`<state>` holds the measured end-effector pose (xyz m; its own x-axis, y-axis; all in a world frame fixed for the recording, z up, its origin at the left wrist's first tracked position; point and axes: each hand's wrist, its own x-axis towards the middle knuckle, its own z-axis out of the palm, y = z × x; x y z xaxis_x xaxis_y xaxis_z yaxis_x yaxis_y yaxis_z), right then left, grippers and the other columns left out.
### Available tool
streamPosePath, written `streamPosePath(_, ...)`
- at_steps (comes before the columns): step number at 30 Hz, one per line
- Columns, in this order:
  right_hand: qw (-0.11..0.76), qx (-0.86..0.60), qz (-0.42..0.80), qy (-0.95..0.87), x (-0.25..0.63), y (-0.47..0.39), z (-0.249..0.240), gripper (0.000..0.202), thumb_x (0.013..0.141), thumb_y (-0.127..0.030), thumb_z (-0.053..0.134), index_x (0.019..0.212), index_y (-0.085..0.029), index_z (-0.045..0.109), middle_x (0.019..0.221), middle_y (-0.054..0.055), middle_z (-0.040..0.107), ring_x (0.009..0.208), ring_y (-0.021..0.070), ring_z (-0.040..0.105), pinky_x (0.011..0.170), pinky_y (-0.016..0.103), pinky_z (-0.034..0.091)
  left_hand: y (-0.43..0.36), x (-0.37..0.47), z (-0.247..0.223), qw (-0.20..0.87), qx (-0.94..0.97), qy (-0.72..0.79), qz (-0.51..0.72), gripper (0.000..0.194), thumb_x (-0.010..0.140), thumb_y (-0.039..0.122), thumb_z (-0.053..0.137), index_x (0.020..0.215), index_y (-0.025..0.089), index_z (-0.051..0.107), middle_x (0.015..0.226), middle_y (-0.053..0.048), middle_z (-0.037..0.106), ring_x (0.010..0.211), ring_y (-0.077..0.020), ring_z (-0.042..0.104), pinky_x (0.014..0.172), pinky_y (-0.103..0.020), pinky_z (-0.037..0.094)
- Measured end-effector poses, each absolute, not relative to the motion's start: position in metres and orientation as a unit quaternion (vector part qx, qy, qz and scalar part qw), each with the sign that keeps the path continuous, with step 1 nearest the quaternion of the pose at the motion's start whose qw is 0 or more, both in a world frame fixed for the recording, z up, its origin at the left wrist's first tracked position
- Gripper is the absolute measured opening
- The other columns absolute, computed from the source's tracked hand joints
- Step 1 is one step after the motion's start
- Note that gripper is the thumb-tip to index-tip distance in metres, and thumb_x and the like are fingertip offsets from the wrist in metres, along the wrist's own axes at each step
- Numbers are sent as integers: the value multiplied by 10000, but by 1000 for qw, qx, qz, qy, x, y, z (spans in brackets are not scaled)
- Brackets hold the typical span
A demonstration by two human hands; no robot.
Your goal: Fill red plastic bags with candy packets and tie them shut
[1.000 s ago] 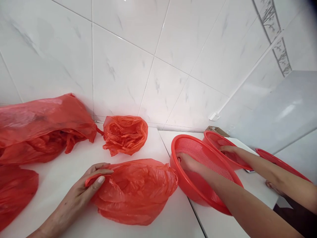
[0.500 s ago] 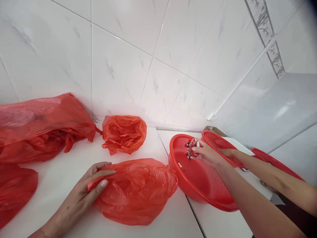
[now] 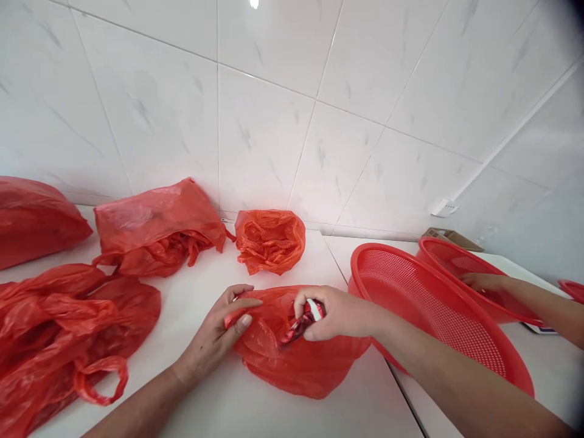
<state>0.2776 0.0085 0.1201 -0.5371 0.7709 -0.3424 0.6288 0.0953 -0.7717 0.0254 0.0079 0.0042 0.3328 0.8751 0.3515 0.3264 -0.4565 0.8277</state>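
My left hand (image 3: 223, 331) pinches the near-left edge of a thin red plastic bag (image 3: 314, 371), which lies on the white table. My right hand (image 3: 337, 313) is closed around some small shiny red-and-white wrapped packets (image 3: 305, 319). It holds them over the bag, partly within its opening; how many there are cannot be made out. To the right of the bag, under my right forearm, stands a red plastic colander basket (image 3: 406, 286).
A crumpled red bag (image 3: 271, 240) stands open by the wall. More red bags (image 3: 159, 219) lie to the left, including a loose handled one (image 3: 59, 328). At right, another person's hand (image 3: 483, 281) reaches into a second red basket (image 3: 447, 258). A cardboard box (image 3: 454, 238) is behind.
My right hand has moved left from the basket to the bag, carrying the wrapped packets. My left hand keeps hold of the bag's edge. The view has turned left.
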Motion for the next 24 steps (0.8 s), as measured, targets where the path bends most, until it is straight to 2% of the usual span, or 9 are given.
streamPosePath(2,58,-499,411,-761,271,16,107,287,637,-270,708,907,-234,620,876,-34,598,677,99,509,564,206,395,9,25,3,326,752,394,416,324,914,383,417,1104,255,647,1277,-87,469,1222,-254,439,1042,-434,379)
streamPosePath(4,63,-504,384,-771,269,22,99,359,633,-284,716,983,-260,640,985,-16,613,776,137,546,649,246,439,10,25,2,324,756,384,419,327,917,377,409,1105,248,645,1257,-90,480,1216,-250,441,1038,-427,383)
streamPosePath(7,118,-493,374,-777,274,21,100,409,691,-279,673,1098,-284,632,1161,10,602,1038,210,546,880,332,439,11,25,2,327,758,378,419,327,922,367,398,1105,246,640,1251,-92,475,1214,-243,440,1040,-420,380)
streamPosePath(10,194,-521,368,-745,289,12,118,364,764,-276,596,1127,-289,618,1265,15,561,1137,237,520,935,373,429,11,25,2,327,758,380,418,324,922,363,395,1096,242,641,1251,-92,475,1212,-243,442,1036,-416,384)
streamPosePath(14,238,-630,276,-686,329,-1,148,238,821,-371,534,1020,-276,625,1069,32,639,972,224,594,797,347,485,12,23,1,326,754,391,416,324,920,368,393,1093,254,642,1252,-78,486,1215,-240,446,1028,-400,396)
streamPosePath(17,177,-694,215,-663,377,-5,149,190,839,-408,487,829,-260,606,895,16,648,832,198,597,705,321,468,14,23,-2,319,752,401,415,318,915,371,400,1089,269,646,1256,-65,492,1217,-241,452,1027,-398,400)
streamPosePath(19,121,-724,221,-642,412,-7,137,143,759,-379,584,726,-241,603,796,26,645,736,205,586,630,328,443,16,22,-5,314,753,403,415,311,912,369,405,1081,281,650,1251,-58,498,1213,-240,459,1022,-395,408)
streamPosePath(21,70,-746,253,-612,441,-12,119,138,612,-308,706,615,-220,601,634,35,613,572,196,548,509,319,393,18,22,-8,310,755,403,413,307,911,368,405,1086,296,646,1251,-52,494,1214,-237,458,1019,-388,411)
streamPosePath(24,55,-746,312,-585,465,-24,92,161,490,-204,751,514,-217,593,455,1,527,419,156,469,416,290,337,19,20,-12,307,755,411,409,299,906,376,414,1097,311,636,1272,-43,473,1224,-234,452,1030,-383,400)
